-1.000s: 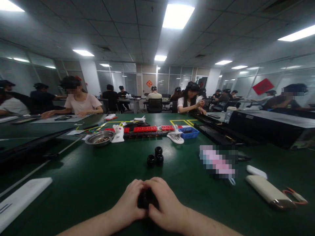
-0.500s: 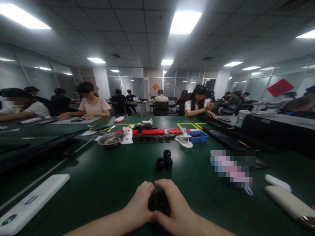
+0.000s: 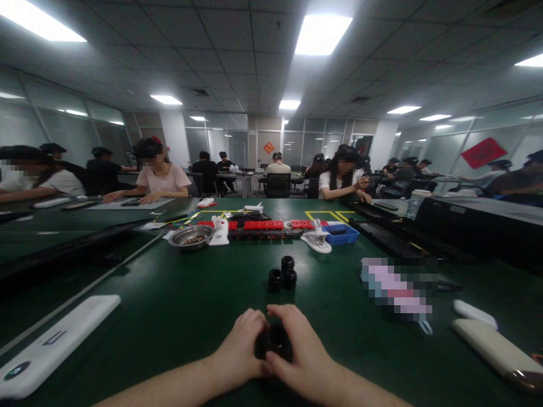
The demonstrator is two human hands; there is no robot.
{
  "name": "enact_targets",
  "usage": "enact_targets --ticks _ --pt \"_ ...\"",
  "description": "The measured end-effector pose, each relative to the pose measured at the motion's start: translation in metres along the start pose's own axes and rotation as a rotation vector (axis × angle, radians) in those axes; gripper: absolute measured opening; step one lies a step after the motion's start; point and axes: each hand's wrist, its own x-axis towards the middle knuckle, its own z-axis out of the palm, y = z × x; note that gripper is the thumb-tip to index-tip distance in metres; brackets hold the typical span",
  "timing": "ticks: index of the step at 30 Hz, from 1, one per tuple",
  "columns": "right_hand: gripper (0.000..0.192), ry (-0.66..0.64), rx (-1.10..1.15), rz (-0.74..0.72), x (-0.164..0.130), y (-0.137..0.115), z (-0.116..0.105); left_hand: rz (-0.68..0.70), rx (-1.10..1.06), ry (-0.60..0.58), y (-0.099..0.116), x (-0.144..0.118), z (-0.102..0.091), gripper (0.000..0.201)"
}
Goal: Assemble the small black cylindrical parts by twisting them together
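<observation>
Close to me, a black round plastic fitting sits between my two hands. My left hand curls around its left side, thumb and fingers bent. From the right, my right hand wraps it, with the thumb across the front near my left thumb. The fingers hide its lower part, so I cannot tell if it touches the table. Just beyond my fingertips stand three similar black fittings, a back one, a left one and a right one, with hollow tops.
On the green table are a metal bowl of small parts, red strips, a white clip and a blue tray. White devices lie left and right. Other people sit beyond.
The fitting between my hands shows more clearly, its rounded top now visible. My hands stay around it, nearly in place. The view has shifted slightly.
</observation>
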Motion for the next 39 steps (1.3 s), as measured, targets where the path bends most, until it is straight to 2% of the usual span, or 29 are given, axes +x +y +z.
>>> enact_targets --ticks 4,7,11,15,18,22,26,31,34,36,39 --pt "0.049 0.034 -0.039 0.119 0.003 0.001 0.001 -0.015 0.022 0.024 0.000 0.000 0.001 0.034" --pt "0.043 -0.009 0.012 0.045 0.004 0.000 0.000 0.000 0.003 0.002 0.001 0.000 0.000 0.034" --pt "0.056 -0.046 0.060 -0.085 0.003 -0.001 -0.004 0.010 -0.018 -0.015 0.002 0.000 -0.003 0.035" --pt "0.054 0.034 -0.025 0.034 0.002 0.000 -0.004 0.005 -0.008 -0.012 0.003 0.001 -0.004 0.033" --pt "0.049 0.032 -0.077 0.095 0.003 0.000 -0.001 -0.020 -0.007 -0.010 0.005 0.001 -0.005 0.034" --pt "0.042 -0.010 -0.038 0.031 0.003 -0.003 -0.001 -0.006 -0.024 -0.030 0.004 0.001 -0.005 0.032" --pt "0.054 -0.046 0.002 -0.094 0.001 -0.005 -0.005 -0.003 -0.041 -0.037 0.003 0.000 -0.004 0.035" --pt "0.058 0.076 -0.074 0.030 0.002 -0.005 -0.003 -0.023 -0.010 -0.052 0.007 0.000 -0.007 0.026" --pt "0.055 0.070 -0.140 0.092 0.003 -0.005 -0.002 -0.021 0.006 -0.046 0.010 0.000 -0.009 0.025" --pt "0.049 0.041 -0.148 0.088 0.004 -0.004 -0.002 -0.027 0.003 -0.050 0.011 0.001 -0.009 0.025" --pt "0.043 -0.005 -0.089 -0.011 0.003 -0.004 -0.003 -0.006 -0.018 -0.062 0.008 0.001 -0.008 0.023"
